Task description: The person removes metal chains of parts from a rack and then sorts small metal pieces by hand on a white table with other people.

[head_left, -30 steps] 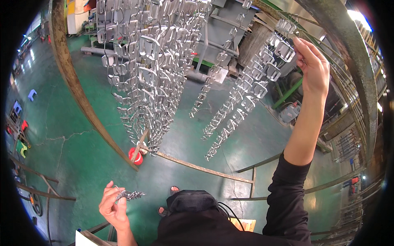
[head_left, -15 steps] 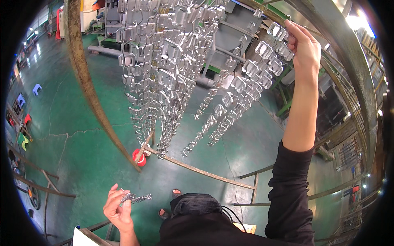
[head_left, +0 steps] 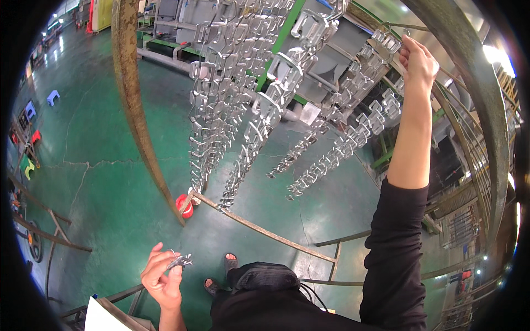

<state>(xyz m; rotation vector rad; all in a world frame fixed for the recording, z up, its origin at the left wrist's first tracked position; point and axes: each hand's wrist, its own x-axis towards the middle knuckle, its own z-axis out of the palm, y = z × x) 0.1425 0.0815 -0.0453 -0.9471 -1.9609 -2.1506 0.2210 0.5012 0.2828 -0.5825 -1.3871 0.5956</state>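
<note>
My right hand (head_left: 420, 65) is raised at the upper right, its fingers pinched round a thin wire hook (head_left: 406, 33) at the top of a hanging string of metal buckles (head_left: 386, 42). The fingers partly hide the hook. Beside and below it hangs another string of silvery buckle-like pieces (head_left: 356, 135). Down at the lower left, my left hand (head_left: 163, 278) holds a small bunch of dark metal wire hooks (head_left: 181, 261) between thumb and fingers, well apart from the strings.
More strings of metal pieces (head_left: 221, 94) hang ahead, one (head_left: 281, 74) close to me. A rusty curved frame (head_left: 130, 94) stands left, with a low crossbar (head_left: 265, 229). Beyond are grey machinery (head_left: 326, 44) and a red bucket (head_left: 185, 206). A white panel (head_left: 107, 317) lies near my left forearm.
The view has shifted, and the hanging strings look spread farther apart, with one now larger in the middle. My right hand stays at the top; my left keeps its bunch, turned differently.
</note>
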